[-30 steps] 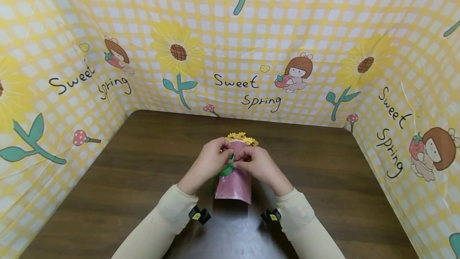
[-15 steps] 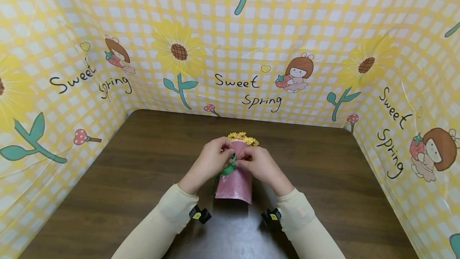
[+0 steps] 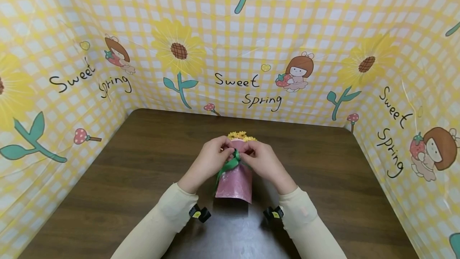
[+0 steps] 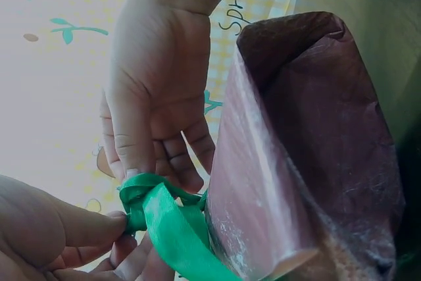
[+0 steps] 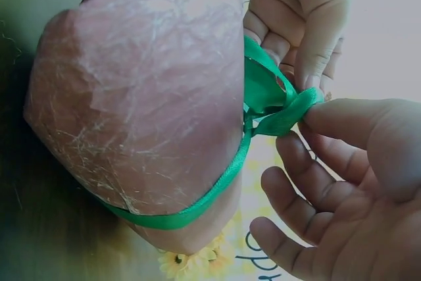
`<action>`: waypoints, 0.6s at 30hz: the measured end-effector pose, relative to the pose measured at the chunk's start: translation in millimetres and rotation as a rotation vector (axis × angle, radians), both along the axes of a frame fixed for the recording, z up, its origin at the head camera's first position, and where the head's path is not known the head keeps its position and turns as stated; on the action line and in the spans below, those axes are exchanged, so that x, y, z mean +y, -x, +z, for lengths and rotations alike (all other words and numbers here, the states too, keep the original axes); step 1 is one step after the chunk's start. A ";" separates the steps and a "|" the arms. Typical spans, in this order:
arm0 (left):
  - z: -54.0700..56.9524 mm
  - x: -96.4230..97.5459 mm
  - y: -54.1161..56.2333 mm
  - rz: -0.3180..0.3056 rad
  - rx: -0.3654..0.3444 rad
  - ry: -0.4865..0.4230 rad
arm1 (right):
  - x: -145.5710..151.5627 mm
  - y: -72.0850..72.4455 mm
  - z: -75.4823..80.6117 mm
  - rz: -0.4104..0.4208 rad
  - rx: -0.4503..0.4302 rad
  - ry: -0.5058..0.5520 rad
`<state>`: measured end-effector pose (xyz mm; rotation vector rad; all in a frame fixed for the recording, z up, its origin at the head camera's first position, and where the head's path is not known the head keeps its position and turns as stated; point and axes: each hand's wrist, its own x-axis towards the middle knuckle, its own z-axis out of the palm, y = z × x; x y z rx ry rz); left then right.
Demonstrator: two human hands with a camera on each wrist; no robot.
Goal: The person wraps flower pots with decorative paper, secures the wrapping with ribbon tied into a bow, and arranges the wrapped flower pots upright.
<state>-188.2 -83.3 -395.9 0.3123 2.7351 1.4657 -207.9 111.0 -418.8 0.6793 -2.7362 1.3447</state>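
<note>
A bouquet of yellow flowers [image 3: 241,135] in a pink paper wrap [image 3: 234,185] lies on the table, flowers pointing away from me. Round the wrap runs a green ribbon [image 5: 191,215], gathered into a loop on top. My left hand [image 3: 211,158] pinches the ribbon between thumb and fingertips, on the left of the loop. From the other side my right hand [image 3: 265,162] pinches the ribbon [image 4: 177,228] too, its other fingers loosely bent in the right wrist view. Fingers partly hide where the ribbon crosses. The wrap's wide lower end gapes in the left wrist view.
Beneath everything is a dark brown wooden table [image 3: 143,163]. A yellow checked cloth [image 3: 230,43] with printed sunflowers and lettering stands round its back and sides. Both wrists carry small black cameras [image 3: 199,213].
My right hand has shifted slightly up and outward, covering some flowers. The green ribbon now shows a clearer loop between the hands. The left hand has barely moved.
</note>
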 end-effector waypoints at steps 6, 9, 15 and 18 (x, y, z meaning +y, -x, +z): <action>-0.4 -0.6 0.3 0.006 -0.050 -0.045 | 2.8 -1.0 2.3 -0.033 0.001 0.041; -0.5 -1.3 0.2 0.010 -0.082 -0.072 | 3.5 -1.6 3.7 -0.036 0.002 0.058; 0.6 -2.7 0.0 0.013 -0.111 -0.074 | 4.5 -2.4 5.6 -0.031 -0.005 0.073; 0.9 -3.5 0.2 0.006 -0.105 -0.073 | 5.0 -2.3 6.6 -0.035 -0.004 0.078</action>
